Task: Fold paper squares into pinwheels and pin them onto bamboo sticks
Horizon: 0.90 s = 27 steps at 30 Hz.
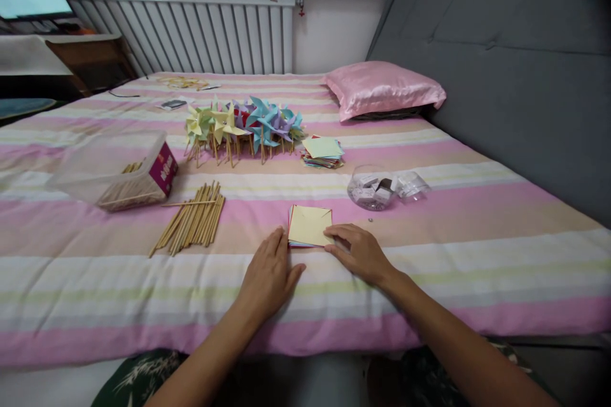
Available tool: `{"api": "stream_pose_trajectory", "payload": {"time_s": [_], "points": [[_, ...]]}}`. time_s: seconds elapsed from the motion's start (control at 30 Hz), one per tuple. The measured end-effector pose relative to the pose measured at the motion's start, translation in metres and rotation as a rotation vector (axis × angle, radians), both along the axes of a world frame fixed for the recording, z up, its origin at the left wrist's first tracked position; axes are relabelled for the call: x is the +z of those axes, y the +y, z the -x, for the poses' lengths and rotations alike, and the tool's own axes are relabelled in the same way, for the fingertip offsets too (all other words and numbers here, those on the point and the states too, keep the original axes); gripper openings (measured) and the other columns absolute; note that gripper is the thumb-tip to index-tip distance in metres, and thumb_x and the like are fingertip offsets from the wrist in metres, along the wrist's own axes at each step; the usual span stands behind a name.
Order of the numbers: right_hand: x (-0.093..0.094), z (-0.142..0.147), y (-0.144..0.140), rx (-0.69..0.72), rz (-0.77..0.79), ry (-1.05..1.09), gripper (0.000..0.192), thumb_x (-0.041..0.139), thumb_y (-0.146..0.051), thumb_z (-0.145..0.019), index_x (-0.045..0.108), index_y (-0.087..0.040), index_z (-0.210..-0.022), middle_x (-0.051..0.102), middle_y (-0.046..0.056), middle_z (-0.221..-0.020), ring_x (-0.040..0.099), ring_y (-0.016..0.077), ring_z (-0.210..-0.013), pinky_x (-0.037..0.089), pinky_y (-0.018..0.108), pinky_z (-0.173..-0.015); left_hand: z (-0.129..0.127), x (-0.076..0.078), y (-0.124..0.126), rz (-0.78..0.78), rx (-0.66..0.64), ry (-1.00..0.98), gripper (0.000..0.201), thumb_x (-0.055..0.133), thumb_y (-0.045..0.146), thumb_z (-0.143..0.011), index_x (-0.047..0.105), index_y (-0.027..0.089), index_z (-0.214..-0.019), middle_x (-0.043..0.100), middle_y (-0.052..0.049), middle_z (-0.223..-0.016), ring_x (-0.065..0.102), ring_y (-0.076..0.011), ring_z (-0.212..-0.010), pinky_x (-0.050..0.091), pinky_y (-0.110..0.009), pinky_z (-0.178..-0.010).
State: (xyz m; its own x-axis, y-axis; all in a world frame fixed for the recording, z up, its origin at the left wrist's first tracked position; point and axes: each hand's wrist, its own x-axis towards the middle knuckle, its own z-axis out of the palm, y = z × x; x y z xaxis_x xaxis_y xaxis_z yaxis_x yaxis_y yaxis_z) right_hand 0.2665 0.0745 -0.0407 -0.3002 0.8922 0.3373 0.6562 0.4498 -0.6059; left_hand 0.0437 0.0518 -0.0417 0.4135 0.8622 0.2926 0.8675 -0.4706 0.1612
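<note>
Paper stack [309, 225] on striped bed [429, 280]: left hand [268, 275] flat beside it, released; right hand [360, 250] fingertips touching its near corner, grasping nothing.

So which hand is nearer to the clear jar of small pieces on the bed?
The right hand. It rests at the near right corner of the yellow paper stack, just below and left of the clear jar. The left hand lies beyond the stack's other side, farther away.

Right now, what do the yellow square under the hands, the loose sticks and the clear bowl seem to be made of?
The yellow square looks like thin matte paper: flat, sharp-edged, atop a coloured stack. The sticks look like pale bamboo or wood, unvarnished. The clear bowl is see-through and shiny, plastic or glass; I cannot tell which.
</note>
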Motion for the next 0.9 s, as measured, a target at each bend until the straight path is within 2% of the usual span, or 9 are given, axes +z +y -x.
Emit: {"api": "stream_pose_trajectory", "payload": {"time_s": [0.17, 0.37, 0.67, 0.77, 0.9], "points": [[0.0003, 0.0003, -0.0002, 0.009, -0.006, -0.006, 0.021, 0.059, -0.029, -0.08, 0.064, -0.022, -0.1, 0.067, 0.006, -0.103, 0.061, 0.0215, -0.096, 0.048, 0.037, -0.085, 0.0003, 0.0015, -0.0011, -0.016, -0.008, -0.008, 0.061, 0.046, 0.042, -0.084, 0.037, 0.003, -0.131, 0.044, -0.026, -0.134, 0.04, -0.0323, -0.126, 0.039, -0.047, -0.099], [-0.0003, 0.0002, -0.0004, 0.015, -0.01, 0.0, 0.021, 0.059, -0.029, -0.08, 0.063, -0.023, -0.1, 0.067, 0.005, -0.103, 0.061, 0.0215, -0.096, 0.048, 0.036, -0.085, 0.0021, 0.0008, -0.0016, -0.056, -0.04, -0.041, 0.055, 0.046, 0.04, -0.085, 0.035, 0.011, -0.131, 0.045, -0.022, -0.134, 0.04, -0.0309, -0.126, 0.04, -0.048, -0.099], [0.0027, 0.0015, -0.001, 0.006, 0.01, 0.014, 0.019, 0.054, -0.03, -0.084, 0.063, -0.022, -0.099, 0.067, 0.005, -0.102, 0.061, 0.0207, -0.095, 0.047, 0.035, -0.085, -0.0001, 0.008, -0.0011, -0.029, -0.082, -0.054, 0.046, 0.048, 0.033, -0.085, 0.042, 0.01, -0.124, 0.046, -0.022, -0.132, 0.039, -0.0313, -0.126, 0.041, -0.048, -0.099], [0.003, 0.0021, -0.0013, 0.001, 0.013, 0.016, 0.021, 0.055, -0.031, -0.083, 0.063, -0.022, -0.1, 0.067, 0.006, -0.102, 0.06, 0.0208, -0.095, 0.047, 0.035, -0.083, -0.0022, 0.0097, -0.0018, 0.01, -0.09, -0.054, 0.042, 0.048, 0.032, -0.085, 0.044, 0.013, -0.123, 0.04, -0.021, -0.137, 0.035, -0.032, -0.129, 0.039, -0.05, -0.099], [0.0034, 0.0034, -0.0013, -0.042, 0.032, -0.002, 0.031, 0.062, -0.036, -0.078, 0.061, -0.021, -0.105, 0.066, 0.007, -0.103, 0.06, 0.0224, -0.095, 0.047, 0.036, -0.083, -0.0045, 0.0075, -0.0018, 0.027, -0.1, -0.048, 0.052, 0.047, 0.036, -0.086, 0.036, 0.018, -0.134, 0.026, -0.02, -0.145, 0.026, -0.0332, -0.133, 0.035, -0.052, -0.101]]}}
